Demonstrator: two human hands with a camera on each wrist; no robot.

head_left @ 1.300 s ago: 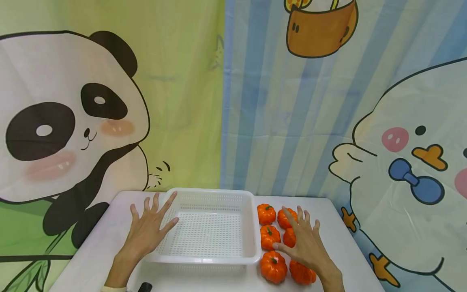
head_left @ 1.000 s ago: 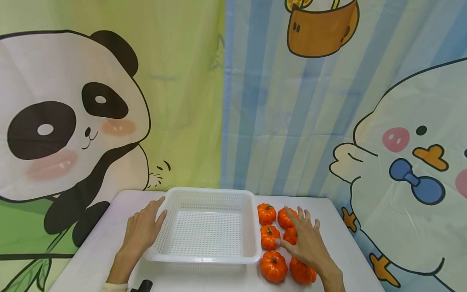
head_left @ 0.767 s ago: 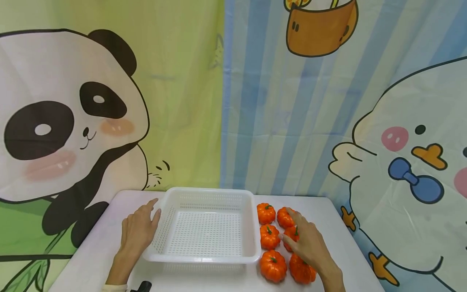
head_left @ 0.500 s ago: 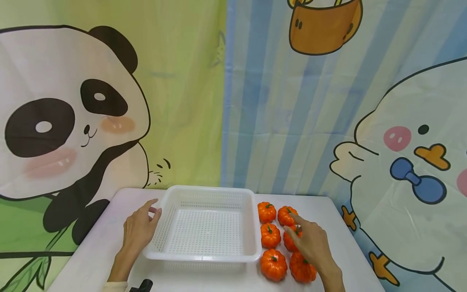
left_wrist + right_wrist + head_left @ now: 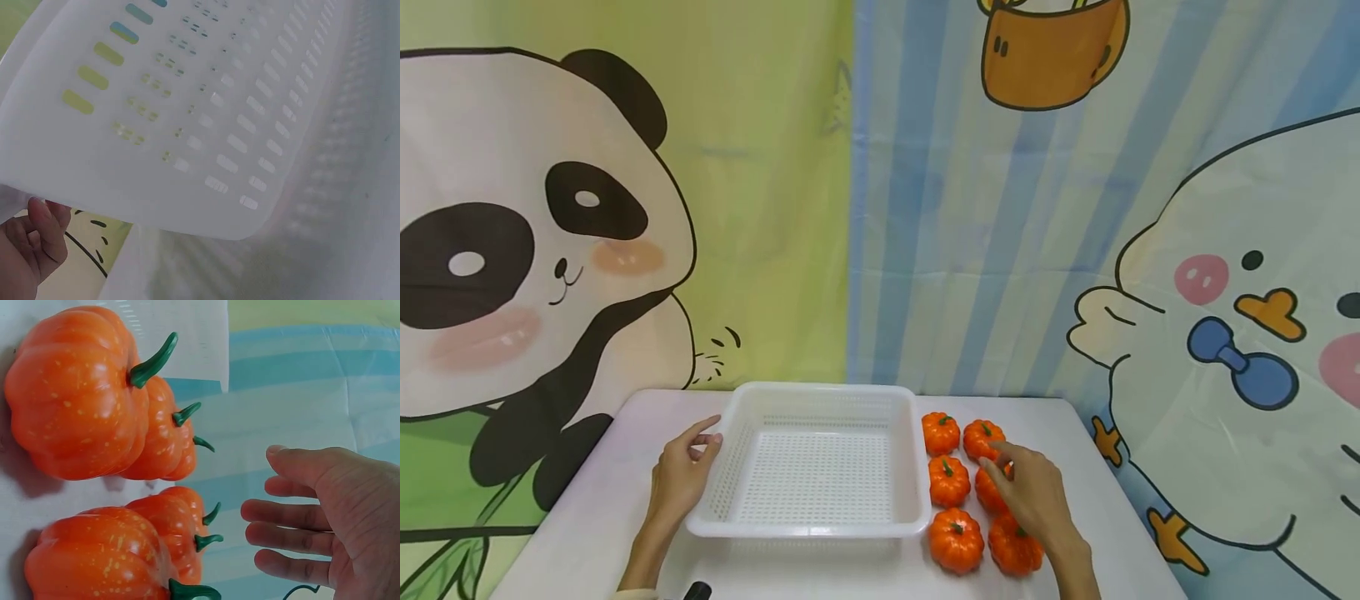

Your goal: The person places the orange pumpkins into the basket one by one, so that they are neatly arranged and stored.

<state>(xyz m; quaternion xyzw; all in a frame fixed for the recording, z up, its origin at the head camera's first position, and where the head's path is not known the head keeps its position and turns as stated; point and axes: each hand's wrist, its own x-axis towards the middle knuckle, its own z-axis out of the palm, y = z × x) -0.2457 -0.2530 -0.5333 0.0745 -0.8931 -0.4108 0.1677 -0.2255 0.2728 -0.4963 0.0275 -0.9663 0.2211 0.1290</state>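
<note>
A white perforated plastic basket [image 5: 816, 529] stands on the table with nothing inside it. My left hand [image 5: 681, 475] is at its left side, thumb and fingertips loosely bent close to the rim; in the left wrist view, the fingers [image 5: 47, 234] overlap the rim's lower edge. To the right of the basket sit several small orange pumpkins with green stems, in two columns. My right hand [image 5: 1033, 492] is above the right column, partly covering the middle pumpkin [image 5: 990, 490]. In the right wrist view, the fingers [image 5: 287, 515] extend toward the stems with nothing between them and the thumb.
The white table [image 5: 865, 575] ends at a hanging cloth [image 5: 797, 250] printed with a panda and a chick. The near pumpkin [image 5: 956, 542] of the left column sits close to the basket's front right corner. A small black object [image 5: 697, 591] shows beside the left forearm.
The left hand has drawn back from over the basket's left rim, and its spread fingers have bent. The right hand's fingers have come closer together over the right column. The pumpkins stay in place.
</note>
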